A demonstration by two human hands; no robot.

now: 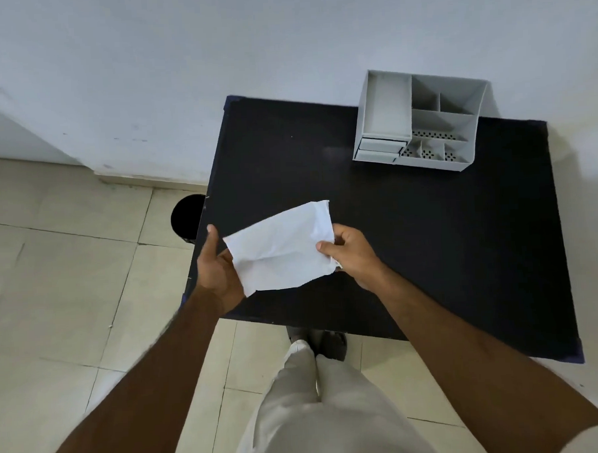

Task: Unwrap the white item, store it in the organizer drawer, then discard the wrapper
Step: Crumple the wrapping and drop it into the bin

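Note:
A creased white paper wrapper is held flat above the near left part of the black table. My left hand supports its left edge from below. My right hand pinches its right edge between thumb and fingers. Whatever the paper holds is hidden; I cannot tell if the white item is inside. The grey desk organizer stands at the table's far right, with two small shut drawers on its lower left front.
A black round bin stands on the tiled floor just left of the table, partly hidden by its edge. A white wall runs behind the table. My legs and feet are below the table's near edge.

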